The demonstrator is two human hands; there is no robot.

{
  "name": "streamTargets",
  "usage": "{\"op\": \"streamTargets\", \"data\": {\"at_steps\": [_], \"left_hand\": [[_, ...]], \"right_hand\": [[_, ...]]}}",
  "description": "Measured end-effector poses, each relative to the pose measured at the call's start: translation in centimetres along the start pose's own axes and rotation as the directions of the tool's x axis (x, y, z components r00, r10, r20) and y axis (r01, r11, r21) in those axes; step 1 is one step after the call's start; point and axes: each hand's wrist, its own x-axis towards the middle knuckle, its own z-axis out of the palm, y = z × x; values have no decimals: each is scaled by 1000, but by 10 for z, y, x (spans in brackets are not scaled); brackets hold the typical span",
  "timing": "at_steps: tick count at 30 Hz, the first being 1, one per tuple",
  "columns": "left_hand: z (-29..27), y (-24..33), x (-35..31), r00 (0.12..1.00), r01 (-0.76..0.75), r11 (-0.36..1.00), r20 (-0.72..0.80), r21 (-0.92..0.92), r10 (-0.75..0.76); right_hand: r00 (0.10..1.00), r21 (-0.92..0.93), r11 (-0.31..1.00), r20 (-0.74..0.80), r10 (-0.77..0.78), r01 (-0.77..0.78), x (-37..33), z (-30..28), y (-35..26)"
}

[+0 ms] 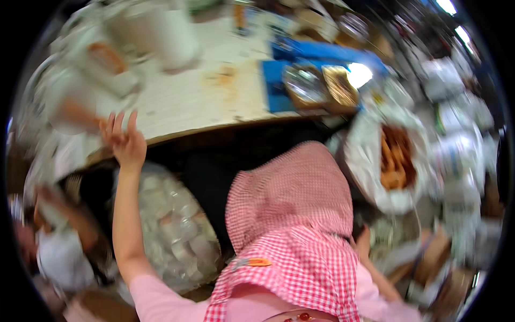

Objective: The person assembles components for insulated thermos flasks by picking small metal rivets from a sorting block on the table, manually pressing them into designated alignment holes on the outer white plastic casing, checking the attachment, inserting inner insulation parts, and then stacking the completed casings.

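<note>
My left hand [126,144] reaches to the table's near left edge with its fingers stretched out and apart. Nothing shows in its grasp. Just beyond the fingertips stands a blurred white container or bag [67,96] with an orange-brown patch on it. My right hand [363,244] hangs low at my right side, beside the red-and-white checked apron [289,188]. Its fingers are mostly hidden, so I cannot see whether it holds anything. A white bag [365,155] full of orange-brown pieces [396,161] stands to the right, above that hand.
More white containers [174,40] stand on the pale table [236,102]. A silver round piece [306,84] and a gold one [340,86] lie at its right on blue material. A clear bag of whitish pieces [182,231] sits below my left arm. Another person [64,252] is at far left.
</note>
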Motion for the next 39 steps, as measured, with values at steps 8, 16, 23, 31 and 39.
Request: {"op": "streamTargets", "data": {"at_steps": [8, 16, 23, 31, 39], "left_hand": [[53, 240, 48, 988, 127, 622, 157, -773, -7], [64, 238, 48, 944, 234, 765, 329, -600, -30], [79, 242, 47, 975, 138, 804, 222, -579, -7], [81, 228, 38, 946, 134, 848, 322, -513, 45], [79, 239, 44, 902, 128, 859, 418, -495, 107]], "right_hand": [[970, -130, 988, 218, 108, -80, -40, 44, 8], [899, -267, 935, 307, 312, -233, -58, 130, 82], [821, -783, 617, 403, 404, 81, -45, 106, 23], [827, -773, 633, 337, 449, -29, -53, 96, 13], [533, -598, 731, 521, 667, -330, 5, 58, -49]]}}
